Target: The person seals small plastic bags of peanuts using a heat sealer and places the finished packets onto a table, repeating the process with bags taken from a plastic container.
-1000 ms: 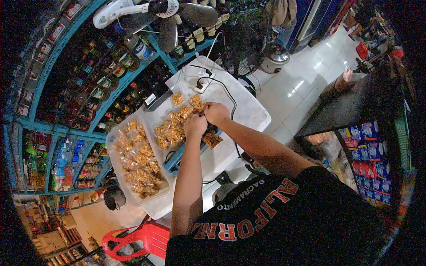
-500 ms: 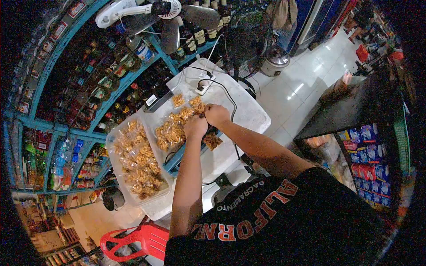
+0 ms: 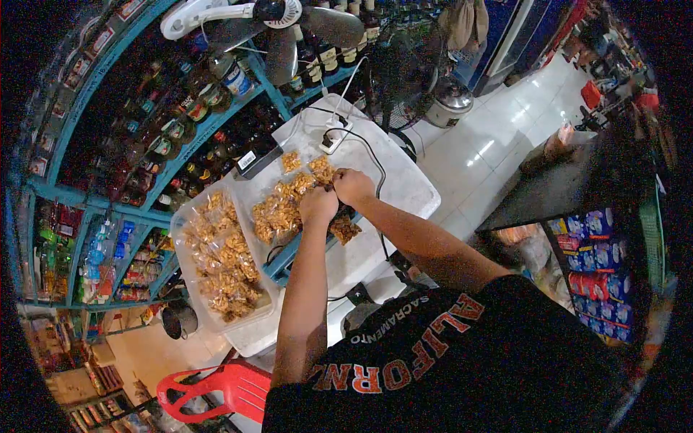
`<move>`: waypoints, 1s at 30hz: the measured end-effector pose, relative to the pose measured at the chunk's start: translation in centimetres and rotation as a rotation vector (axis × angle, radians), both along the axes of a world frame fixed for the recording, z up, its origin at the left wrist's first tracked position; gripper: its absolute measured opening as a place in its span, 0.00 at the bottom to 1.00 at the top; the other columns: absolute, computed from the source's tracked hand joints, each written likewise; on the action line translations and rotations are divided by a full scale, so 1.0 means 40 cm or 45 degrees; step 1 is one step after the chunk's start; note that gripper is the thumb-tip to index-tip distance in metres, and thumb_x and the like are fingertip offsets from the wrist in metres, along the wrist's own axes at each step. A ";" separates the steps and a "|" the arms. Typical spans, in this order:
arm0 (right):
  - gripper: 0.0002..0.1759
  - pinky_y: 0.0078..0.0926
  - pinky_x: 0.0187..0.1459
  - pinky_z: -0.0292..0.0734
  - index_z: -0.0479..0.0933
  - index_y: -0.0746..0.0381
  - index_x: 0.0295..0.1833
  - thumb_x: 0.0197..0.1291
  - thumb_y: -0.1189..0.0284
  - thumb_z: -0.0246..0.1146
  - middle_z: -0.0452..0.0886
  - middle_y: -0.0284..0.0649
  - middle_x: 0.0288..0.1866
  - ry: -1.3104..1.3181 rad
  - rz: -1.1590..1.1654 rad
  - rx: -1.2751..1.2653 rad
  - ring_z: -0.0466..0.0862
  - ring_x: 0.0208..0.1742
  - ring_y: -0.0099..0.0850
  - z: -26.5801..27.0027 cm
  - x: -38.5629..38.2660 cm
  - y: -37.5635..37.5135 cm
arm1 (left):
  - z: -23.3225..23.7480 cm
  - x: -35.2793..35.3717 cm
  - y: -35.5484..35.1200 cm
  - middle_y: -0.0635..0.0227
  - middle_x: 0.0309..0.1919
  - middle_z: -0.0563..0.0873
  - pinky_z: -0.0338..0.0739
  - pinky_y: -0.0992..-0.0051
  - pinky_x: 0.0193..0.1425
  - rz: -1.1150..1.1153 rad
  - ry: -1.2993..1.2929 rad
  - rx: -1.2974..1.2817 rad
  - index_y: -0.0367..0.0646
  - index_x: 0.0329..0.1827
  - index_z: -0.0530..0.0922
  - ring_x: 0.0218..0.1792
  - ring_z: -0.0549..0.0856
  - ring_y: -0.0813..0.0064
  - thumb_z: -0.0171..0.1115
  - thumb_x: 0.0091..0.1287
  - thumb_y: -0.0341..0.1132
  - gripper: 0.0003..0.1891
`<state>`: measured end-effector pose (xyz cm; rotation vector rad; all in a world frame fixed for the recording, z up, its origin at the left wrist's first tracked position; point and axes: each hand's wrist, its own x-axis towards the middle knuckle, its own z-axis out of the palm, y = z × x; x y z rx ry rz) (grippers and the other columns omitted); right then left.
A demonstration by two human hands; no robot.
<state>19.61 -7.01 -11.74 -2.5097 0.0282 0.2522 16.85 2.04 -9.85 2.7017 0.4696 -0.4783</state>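
My left hand (image 3: 318, 205) and my right hand (image 3: 354, 187) are close together over the far end of a long blue bag sealer (image 3: 290, 257). Their fingers are curled down on its dark upper part, and the exact grip is partly hidden. A clear bag of brown crunchy snack (image 3: 345, 229) sticks out on the sealer's right side, below my right hand. Left of my hands lies a heap of filled snack bags (image 3: 278, 209). Farther left, a translucent plastic tub (image 3: 271, 299) holds many more such bags.
The white table (image 3: 408, 189) carries a power strip (image 3: 331, 141) with black cords, a dark box with a label (image 3: 258, 162) and a small snack bag (image 3: 291, 161). A fan (image 3: 278, 14) and bottle shelves stand behind. A red chair (image 3: 245, 393) is at the near left.
My hands stay in the same place on the sealer. The whole view has shifted slightly; nothing on the table has visibly moved.
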 end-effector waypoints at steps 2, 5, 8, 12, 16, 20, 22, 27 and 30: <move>0.16 0.39 0.41 0.73 0.77 0.52 0.38 0.52 0.62 0.45 0.78 0.48 0.37 -0.041 0.015 -0.020 0.78 0.38 0.45 -0.006 -0.002 0.001 | -0.060 0.010 0.020 0.50 0.44 0.77 0.67 0.62 0.53 -0.054 -0.040 0.023 0.39 0.43 0.76 0.47 0.75 0.55 0.41 0.56 0.47 0.23; 0.16 0.39 0.41 0.73 0.77 0.52 0.38 0.51 0.63 0.45 0.78 0.48 0.36 -0.060 0.010 -0.028 0.78 0.37 0.45 -0.007 -0.001 0.002 | -0.105 0.019 0.037 0.50 0.45 0.76 0.66 0.62 0.54 -0.171 -0.057 0.066 0.40 0.43 0.76 0.48 0.75 0.55 0.41 0.56 0.47 0.23; 0.16 0.39 0.41 0.73 0.77 0.52 0.38 0.51 0.63 0.45 0.78 0.48 0.36 -0.050 0.010 0.012 0.78 0.37 0.46 0.003 -0.003 -0.004 | -0.075 0.018 0.027 0.50 0.45 0.76 0.66 0.62 0.54 -0.169 -0.026 0.074 0.41 0.44 0.76 0.49 0.75 0.55 0.41 0.56 0.47 0.23; 0.16 0.39 0.41 0.73 0.77 0.52 0.38 0.51 0.63 0.44 0.78 0.48 0.37 -0.036 0.003 -0.012 0.78 0.38 0.45 -0.021 0.003 0.001 | -0.097 0.022 0.035 0.50 0.45 0.76 0.65 0.62 0.54 -0.233 -0.002 0.109 0.39 0.44 0.76 0.49 0.75 0.55 0.41 0.55 0.46 0.23; 0.17 0.39 0.42 0.73 0.77 0.53 0.38 0.52 0.63 0.43 0.78 0.48 0.37 0.072 -0.020 0.037 0.78 0.38 0.45 0.026 -0.002 -0.002 | 0.004 -0.001 0.002 0.49 0.44 0.76 0.66 0.62 0.54 0.020 -0.011 0.006 0.38 0.43 0.76 0.48 0.75 0.55 0.41 0.55 0.46 0.23; 0.17 0.39 0.42 0.73 0.77 0.53 0.38 0.53 0.63 0.42 0.78 0.48 0.38 0.005 0.060 -0.003 0.78 0.39 0.45 -0.007 -0.005 0.001 | -0.014 -0.008 0.011 0.49 0.41 0.78 0.68 0.63 0.52 -0.005 -0.082 -0.041 0.38 0.40 0.77 0.46 0.76 0.54 0.41 0.54 0.46 0.23; 0.17 0.39 0.43 0.72 0.77 0.53 0.38 0.54 0.63 0.42 0.77 0.47 0.38 -0.012 0.048 -0.059 0.77 0.39 0.45 -0.027 0.007 0.004 | -0.021 -0.001 0.008 0.49 0.40 0.78 0.69 0.63 0.51 0.027 -0.070 -0.015 0.39 0.38 0.78 0.45 0.77 0.55 0.40 0.55 0.46 0.22; 0.17 0.39 0.44 0.71 0.77 0.53 0.38 0.54 0.63 0.42 0.77 0.48 0.38 -0.033 0.028 -0.033 0.77 0.40 0.46 -0.042 0.008 0.003 | 0.008 -0.010 0.002 0.51 0.41 0.78 0.68 0.64 0.51 -0.038 -0.052 -0.024 0.39 0.38 0.78 0.46 0.77 0.56 0.40 0.56 0.45 0.22; 0.17 0.39 0.44 0.71 0.77 0.53 0.38 0.54 0.63 0.43 0.77 0.49 0.38 -0.022 0.032 -0.013 0.77 0.40 0.46 -0.023 -0.001 -0.001 | 0.034 -0.016 -0.008 0.50 0.41 0.78 0.69 0.64 0.51 0.032 -0.051 -0.017 0.39 0.38 0.78 0.45 0.77 0.56 0.40 0.56 0.46 0.22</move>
